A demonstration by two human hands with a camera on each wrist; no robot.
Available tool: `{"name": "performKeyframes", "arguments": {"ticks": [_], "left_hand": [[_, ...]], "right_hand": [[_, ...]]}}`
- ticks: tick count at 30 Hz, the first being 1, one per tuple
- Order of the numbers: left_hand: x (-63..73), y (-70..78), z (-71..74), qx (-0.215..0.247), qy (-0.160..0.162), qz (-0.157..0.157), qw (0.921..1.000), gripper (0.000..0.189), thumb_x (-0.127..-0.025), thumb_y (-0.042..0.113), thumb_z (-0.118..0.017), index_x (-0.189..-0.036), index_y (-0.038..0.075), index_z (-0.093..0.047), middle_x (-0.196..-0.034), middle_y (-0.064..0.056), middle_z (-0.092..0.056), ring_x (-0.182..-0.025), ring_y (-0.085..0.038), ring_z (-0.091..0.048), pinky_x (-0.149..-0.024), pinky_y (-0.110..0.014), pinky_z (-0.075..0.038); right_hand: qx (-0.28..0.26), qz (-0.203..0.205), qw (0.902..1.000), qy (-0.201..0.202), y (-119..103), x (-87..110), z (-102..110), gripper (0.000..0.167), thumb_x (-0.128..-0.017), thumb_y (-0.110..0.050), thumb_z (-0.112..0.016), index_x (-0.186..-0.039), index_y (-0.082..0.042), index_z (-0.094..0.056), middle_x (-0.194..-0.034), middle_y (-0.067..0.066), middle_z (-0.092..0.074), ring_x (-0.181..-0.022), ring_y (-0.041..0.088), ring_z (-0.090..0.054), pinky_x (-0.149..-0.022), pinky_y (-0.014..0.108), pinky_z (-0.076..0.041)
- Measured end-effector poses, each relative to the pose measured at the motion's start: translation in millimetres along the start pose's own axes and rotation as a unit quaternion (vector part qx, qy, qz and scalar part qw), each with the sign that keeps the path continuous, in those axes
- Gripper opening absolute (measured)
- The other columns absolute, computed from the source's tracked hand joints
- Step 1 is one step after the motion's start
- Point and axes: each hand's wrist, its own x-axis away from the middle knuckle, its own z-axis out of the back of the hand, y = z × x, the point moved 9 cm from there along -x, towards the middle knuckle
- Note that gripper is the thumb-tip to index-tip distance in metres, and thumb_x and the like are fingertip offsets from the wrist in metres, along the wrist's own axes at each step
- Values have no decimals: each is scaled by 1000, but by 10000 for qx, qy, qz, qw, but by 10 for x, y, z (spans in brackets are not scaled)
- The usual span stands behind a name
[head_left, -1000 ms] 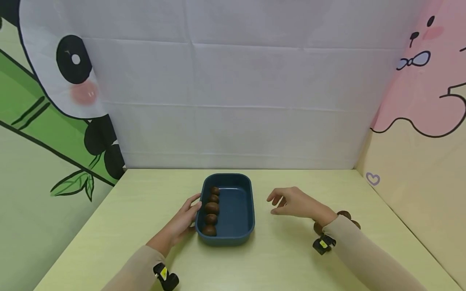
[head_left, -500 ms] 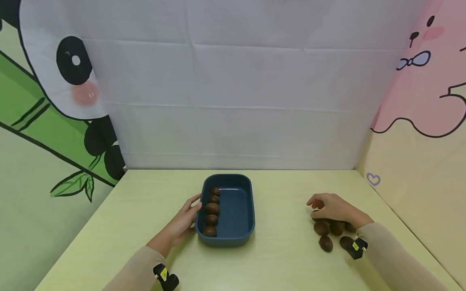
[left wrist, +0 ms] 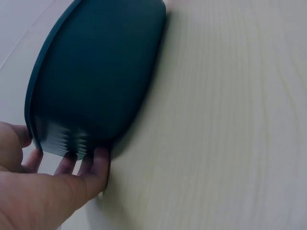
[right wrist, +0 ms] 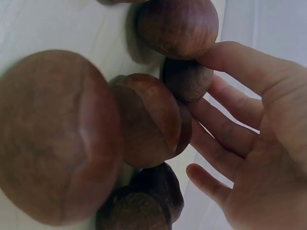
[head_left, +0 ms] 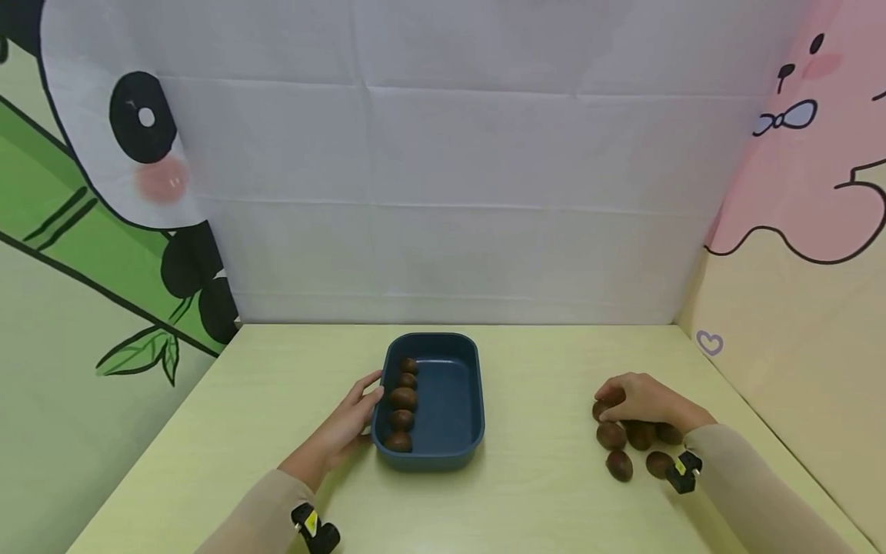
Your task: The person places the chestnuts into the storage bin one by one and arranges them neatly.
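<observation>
A dark blue box [head_left: 450,408] stands on the table, with a row of several brown chestnuts [head_left: 404,398] along its left inner wall. My left hand [head_left: 342,431] rests against the left side of the box, thumb at the rim. In the left wrist view, its fingers [left wrist: 98,165] spread over the outer wall. At the right, my right hand [head_left: 644,400] pinches a chestnut [head_left: 599,410] at the far side of a small pile. The right wrist view shows that chestnut [right wrist: 189,81] at the fingertips, partly hidden by its neighbours.
Several loose chestnuts lie right under and in front of the right hand, the nearest chestnut [head_left: 619,465] a little apart. The pale wooden table [head_left: 526,492] ends at a white backdrop [head_left: 457,231]. Painted walls flank both sides.
My right hand has moved from near the box rightward to the pile, lowered, and taken hold of a chestnut. My left hand and the box have stayed in place.
</observation>
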Motion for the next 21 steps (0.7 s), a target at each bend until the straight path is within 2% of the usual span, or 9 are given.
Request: {"name": "performKeyframes", "arguments": {"ticks": [6, 16, 21], "left_hand": [[8, -6, -6, 55, -44, 15, 10000, 56, -109, 36, -44, -159, 23, -21, -153, -21, -34, -135, -39, -45, -101, -58, -41], [13, -8, -16, 36, -25, 11, 10000, 56, -109, 36, -44, -158, 23, -22, -153, -21, -36, -135, -39, -46, -100, -58, -42], [6, -2, -8, 29, -15, 31, 10000, 54, -109, 35, -42, -158, 23, -22, -153, -21, -36, -134, -39, -46, -101, -58, -41]], "right_hand": [[363, 155, 9992, 37, -16, -50, -12, 32, -84, -21, -80, -112, -8, -71, -103, -2, -70, -97, 20, -63, -91, 47, -49], [208, 222, 9994, 142, -163, -142, 34, 33, -84, -23, -80, -112, -7, -72, -100, -2, -69, -95, 20, -62, -88, 45, -48], [250, 486, 9985, 103, -329, -231, 59, 34, -85, -22, -79, -113, -5, -72, -101, -3, -70, -96, 20, -64, -87, 42, -50]]}}
